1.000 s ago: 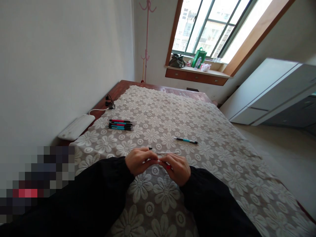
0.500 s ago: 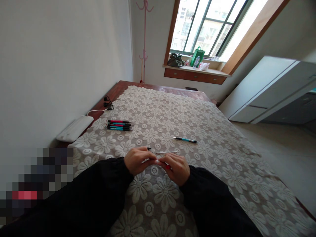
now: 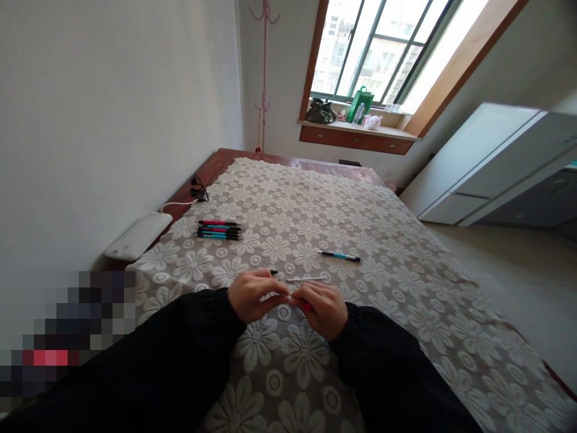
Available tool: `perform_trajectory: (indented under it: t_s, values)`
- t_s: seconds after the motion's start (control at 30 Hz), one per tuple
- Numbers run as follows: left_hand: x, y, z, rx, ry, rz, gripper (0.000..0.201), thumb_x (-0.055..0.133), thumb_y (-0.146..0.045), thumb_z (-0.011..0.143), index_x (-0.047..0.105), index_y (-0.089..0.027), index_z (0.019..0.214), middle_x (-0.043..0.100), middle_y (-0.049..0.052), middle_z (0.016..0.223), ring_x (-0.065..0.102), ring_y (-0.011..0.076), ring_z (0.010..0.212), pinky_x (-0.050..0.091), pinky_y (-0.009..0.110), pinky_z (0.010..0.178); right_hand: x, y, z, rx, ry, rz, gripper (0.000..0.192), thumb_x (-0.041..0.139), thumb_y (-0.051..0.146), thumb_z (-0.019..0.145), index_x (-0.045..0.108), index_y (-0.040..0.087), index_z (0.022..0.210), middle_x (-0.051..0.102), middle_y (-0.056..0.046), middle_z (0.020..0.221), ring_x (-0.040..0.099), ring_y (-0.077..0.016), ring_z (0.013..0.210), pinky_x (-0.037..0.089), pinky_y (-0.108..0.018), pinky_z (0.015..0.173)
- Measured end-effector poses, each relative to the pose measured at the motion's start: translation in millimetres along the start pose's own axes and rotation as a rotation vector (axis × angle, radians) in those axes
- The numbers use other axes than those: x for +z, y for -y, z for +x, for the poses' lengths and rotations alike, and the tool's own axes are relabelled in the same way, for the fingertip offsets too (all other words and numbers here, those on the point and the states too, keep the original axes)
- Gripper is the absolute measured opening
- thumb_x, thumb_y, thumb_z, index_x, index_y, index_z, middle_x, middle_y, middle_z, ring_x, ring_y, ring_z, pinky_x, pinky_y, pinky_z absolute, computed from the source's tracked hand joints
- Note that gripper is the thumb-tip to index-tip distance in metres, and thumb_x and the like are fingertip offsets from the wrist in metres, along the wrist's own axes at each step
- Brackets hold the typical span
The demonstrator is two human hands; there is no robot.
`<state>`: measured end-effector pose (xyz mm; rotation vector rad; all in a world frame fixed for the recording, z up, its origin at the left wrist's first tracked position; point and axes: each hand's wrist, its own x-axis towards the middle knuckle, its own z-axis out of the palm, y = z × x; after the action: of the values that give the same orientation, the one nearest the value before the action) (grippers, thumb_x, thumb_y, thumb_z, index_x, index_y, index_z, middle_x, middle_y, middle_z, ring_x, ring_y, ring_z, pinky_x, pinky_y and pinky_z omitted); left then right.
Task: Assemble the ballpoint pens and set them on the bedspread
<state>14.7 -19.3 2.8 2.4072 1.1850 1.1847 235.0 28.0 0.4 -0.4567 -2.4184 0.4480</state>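
Note:
My left hand [image 3: 255, 294] and my right hand [image 3: 322, 310] meet low over the lace floral tablecloth [image 3: 369, 240]. Between their fingertips they pinch small pen parts; a red piece [image 3: 307, 307] shows under my right fingers. A thin white refill [image 3: 306, 279] lies on the cloth just beyond my hands, with a small black tip piece [image 3: 273, 272] by its left end. A single teal and black pen [image 3: 339, 256] lies farther out to the right. A bundle of several red and teal pens [image 3: 219, 229] lies to the far left.
A white power strip [image 3: 137, 236] with a cable and black plug [image 3: 198, 191] sits at the table's left edge against the wall. White cabinets [image 3: 496, 168] stand right. A window sill [image 3: 356, 129] holds bags. A pink coat stand [image 3: 264, 72] stands in the corner.
Both hands stay together at the same spot; only the fingers shift slightly. The view has tilted a little.

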Motion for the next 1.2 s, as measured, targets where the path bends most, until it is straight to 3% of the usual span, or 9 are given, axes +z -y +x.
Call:
perform_trajectory:
  t_s: [0.47,0.6,0.67,0.83,1.07,1.2]
  values:
    - [-2.1,-5.1,3.5,0.055,0.044,0.002,0.007,0.064,-0.024,0.091,0.07,-0.021,0.094,0.074,0.0,0.075,0.061,0.0115,0.063,0.047,0.021,0.059,2.0,-2.3,0.8,0.014,0.014,-0.017,0.029,0.046,0.037,0.105,0.06,0.021,0.085,0.064,-0.001,0.07,0.061,-0.0159,0.064,0.042,-0.027,0.061]
    - [-2.3,-6.4,3.9,0.026,0.026,0.015,0.005,0.062,-0.022,0.091,0.066,-0.02,0.093,0.074,0.0,0.078,0.062,0.0114,0.063,0.048,0.022,0.061,-1.5,2.8,-0.5,0.132,-0.006,-0.024,0.024,0.06,0.043,0.095,0.058,0.02,0.101,0.063,-0.001,0.074,0.061,-0.0168,0.064,0.044,-0.028,0.061]
    - [-2.7,-7.0,3.9,0.0,0.009,0.028,0.005,0.061,-0.021,0.091,0.065,-0.02,0.093,0.072,0.0,0.076,0.062,0.011,0.062,0.048,0.022,0.062,-4.3,6.4,-0.4,0.17,-0.03,-0.008,0.025,0.06,0.038,0.091,0.052,0.019,0.106,0.062,-0.002,0.079,0.059,-0.0176,0.066,0.044,-0.029,0.061]
    - [-3.1,-7.0,3.7,-0.013,-0.002,0.034,0.005,0.06,-0.02,0.09,0.064,-0.02,0.092,0.07,0.0,0.074,0.061,0.0105,0.062,0.049,0.022,0.063,-8.3,9.4,2.9,0.15,-0.022,0.033,0.008,0.042,0.017,0.092,0.047,0.021,0.096,0.057,-0.004,0.079,0.056,-0.0194,0.07,0.044,-0.032,0.065]
    - [-1.5,-4.8,3.3,-0.038,0.012,0.024,0.007,0.058,-0.019,0.089,0.064,-0.021,0.093,0.071,0.0,0.077,0.061,0.0105,0.061,0.05,0.022,0.063,-4.4,5.1,1.8,0.12,-0.047,0.04,0.014,0.051,0.019,0.09,0.054,0.022,0.103,0.06,-0.003,0.081,0.058,-0.0196,0.073,0.046,-0.032,0.068]
    - [-0.5,-4.2,3.1,-0.009,0.035,0.016,0.007,0.059,-0.02,0.088,0.064,-0.02,0.093,0.07,-0.001,0.074,0.059,0.0101,0.058,0.05,0.022,0.061,-0.7,3.7,0.3,0.091,-0.02,0.037,0.006,0.052,0.022,0.096,0.057,0.022,0.099,0.062,-0.002,0.081,0.059,-0.0168,0.071,0.046,-0.028,0.066]
